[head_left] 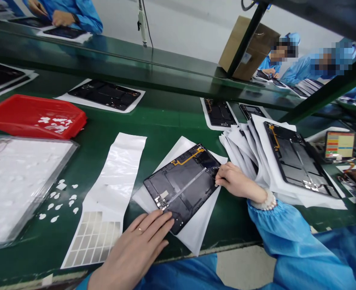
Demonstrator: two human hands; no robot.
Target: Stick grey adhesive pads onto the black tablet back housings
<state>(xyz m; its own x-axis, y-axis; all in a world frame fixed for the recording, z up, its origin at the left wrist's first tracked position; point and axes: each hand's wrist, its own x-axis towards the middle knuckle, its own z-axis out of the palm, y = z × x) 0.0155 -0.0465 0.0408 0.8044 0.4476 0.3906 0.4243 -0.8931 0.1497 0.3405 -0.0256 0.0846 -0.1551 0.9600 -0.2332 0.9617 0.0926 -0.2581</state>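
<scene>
Green workbench point(172, 125) and raised shelf point(181, 68) run before a pale wall point(181, 28); a cardboard box point(261, 44) stands on the shelf. Mid-bench, an open tablet housing point(176, 191) lies on white paper point(196, 237). The left hand point(138, 245) rests unclenched at its near edge; the right hand point(235, 181) curls at its right edge, any grip hidden. Top left, a co-worker point(83, 14) is cut off.

Illumination is bright and diffuse, with soft shadows. Glare appears on the clear plastic sleeve point(46, 185) at the surface's point(172, 121) left edge. Wide-angle distortion stretches the frame margins. Pixelation masks two heads point(323, 60).
</scene>
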